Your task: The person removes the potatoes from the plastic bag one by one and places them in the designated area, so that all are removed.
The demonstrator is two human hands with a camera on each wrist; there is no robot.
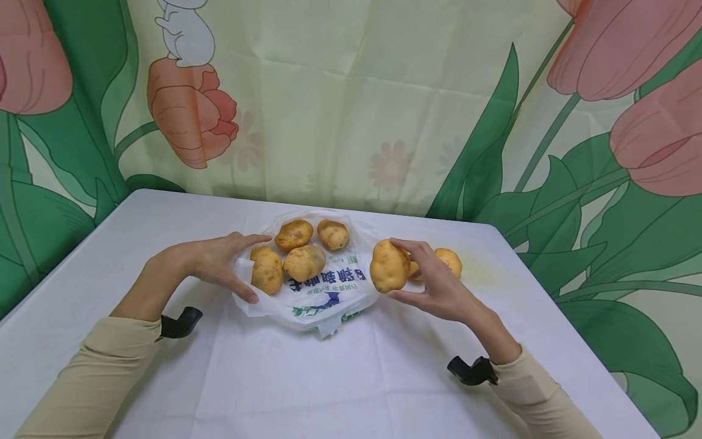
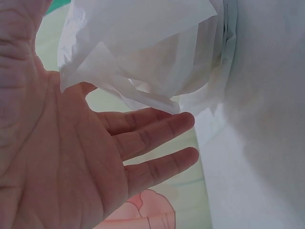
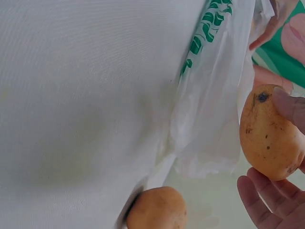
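A white plastic bag [image 1: 351,296] with blue and green print lies spread on the table, several potatoes [image 1: 304,263] resting on it. At its left edge is my left hand [image 1: 222,263], thumb and fingers spread beside the leftmost potato [image 1: 267,270]. Its extended fingers touch the loose plastic in the left wrist view. My right hand [image 1: 439,286] grips a large potato [image 1: 388,266] between thumb and fingers, at the bag's right edge. Dark spots mark that potato [image 3: 269,136] in the right wrist view.
Right of the bag, another potato [image 1: 450,262] sits on the white-covered table [image 1: 296,384], and one more [image 1: 415,271] is mostly hidden behind my right hand. A curtain [image 1: 329,122] printed with tulips hangs behind the table's far edge.
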